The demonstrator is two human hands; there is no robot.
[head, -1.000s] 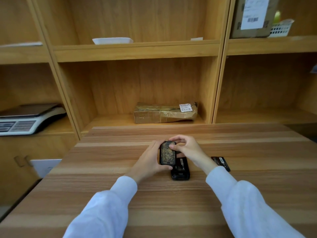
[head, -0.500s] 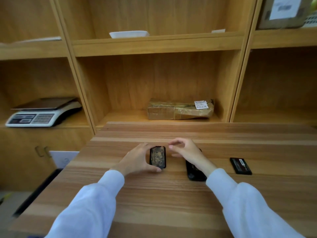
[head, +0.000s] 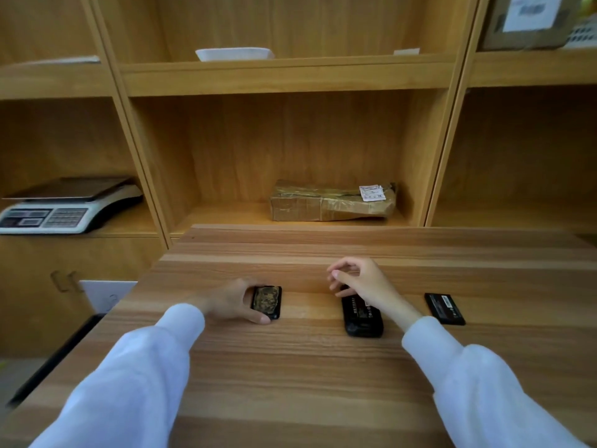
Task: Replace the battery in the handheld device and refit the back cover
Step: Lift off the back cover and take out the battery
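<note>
A black back cover (head: 267, 302) with a mottled inner face lies on the wooden table (head: 307, 367), left of centre. My left hand (head: 232, 302) grips it by its left edge, thumb along the near side. The black handheld device (head: 361, 313) lies face down to the right, its labelled battery bay facing up. My right hand (head: 357, 281) hovers over the device's far end with fingers loosely curled and holds nothing. A black battery (head: 445, 308) with white print lies on the table further right.
Wooden shelving stands behind the table. A taped brown parcel (head: 332, 202) lies in the middle bay, a weighing scale (head: 64, 208) in the left bay. A white tray (head: 234, 54) and a cardboard box (head: 523, 21) sit higher up.
My left hand carried the back cover left, away from the device, and down to the table. My right hand let go of the cover and now hovers over the device.
</note>
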